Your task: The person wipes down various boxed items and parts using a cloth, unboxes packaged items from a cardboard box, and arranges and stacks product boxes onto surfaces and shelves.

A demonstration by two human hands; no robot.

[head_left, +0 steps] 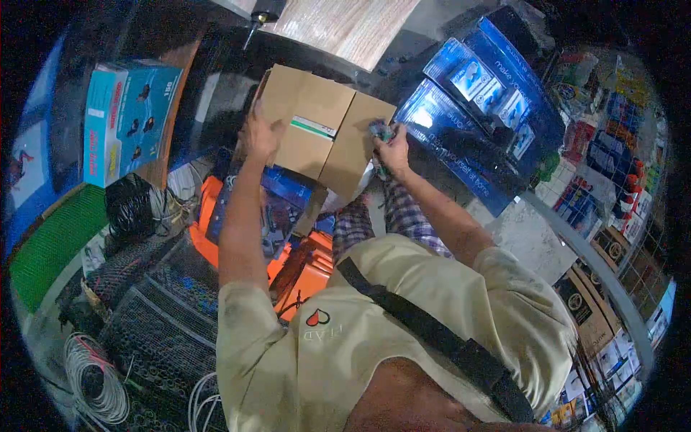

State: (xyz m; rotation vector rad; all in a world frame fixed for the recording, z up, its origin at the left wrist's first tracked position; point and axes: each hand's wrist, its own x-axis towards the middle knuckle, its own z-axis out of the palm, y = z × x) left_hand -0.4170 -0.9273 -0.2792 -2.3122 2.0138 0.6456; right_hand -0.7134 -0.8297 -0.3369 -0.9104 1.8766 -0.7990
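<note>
A brown cardboard box (317, 155) with a green-and-white label is in front of me, its upper faces towards the camera. At its left edge is my left hand (261, 135), thumb on the near face and fingers, somewhat blurred, along the side. My right hand (393, 154) is closed at the box's right edge, around a crumpled clear plastic packet (380, 131) with green on it. The packet's contents are too blurred to make out. The box's underside is hidden.
Blue printed boxes (468, 101) are stacked at the right. A teal product box (129, 119) stands at the left. Orange cases (306, 270) sit below the cardboard box. Coiled white cable (93, 378) lies lower left. A wooden panel (338, 25) juts in above.
</note>
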